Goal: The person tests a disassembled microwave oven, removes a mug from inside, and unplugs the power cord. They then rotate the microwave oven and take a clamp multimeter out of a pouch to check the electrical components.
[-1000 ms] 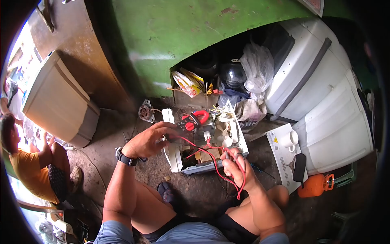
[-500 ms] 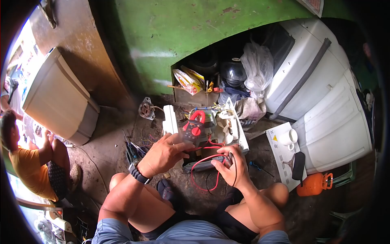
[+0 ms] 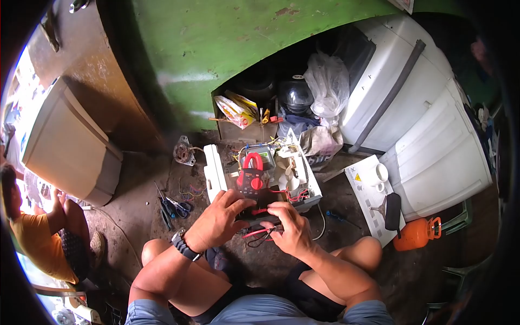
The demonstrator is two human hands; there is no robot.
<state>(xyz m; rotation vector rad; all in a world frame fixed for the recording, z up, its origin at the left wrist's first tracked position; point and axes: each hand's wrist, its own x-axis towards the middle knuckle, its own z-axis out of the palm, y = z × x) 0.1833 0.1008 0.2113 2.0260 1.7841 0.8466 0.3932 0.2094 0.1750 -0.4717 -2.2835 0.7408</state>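
Note:
A red and dark grey clamp meter (image 3: 252, 181) lies face up on an opened white appliance housing (image 3: 212, 168) with wiring inside. My left hand (image 3: 216, 216) is curled just below the meter's lower end; whatever lies between its thumb and fingers is hidden. Close by on the right, my right hand (image 3: 290, 225) pinches the red and black test leads. A red lead end (image 3: 260, 211) sits between the two hands, at the right fingertips. The leads' loop (image 3: 257, 233) hangs below, partly covered by my right hand.
Scissors (image 3: 181, 207) and pliers (image 3: 165, 211) lie left, near a motor part (image 3: 184, 151). A blue screwdriver (image 3: 336, 216), a white panel (image 3: 360, 189) bearing a cup (image 3: 378, 173), and an orange gas canister (image 3: 414, 235) are right. Another person (image 3: 40, 238) sits at far left.
My right hand has moved left and slightly down with the leads, closer to my left hand. The large lead loop has drawn together. The whole view has shifted a little.

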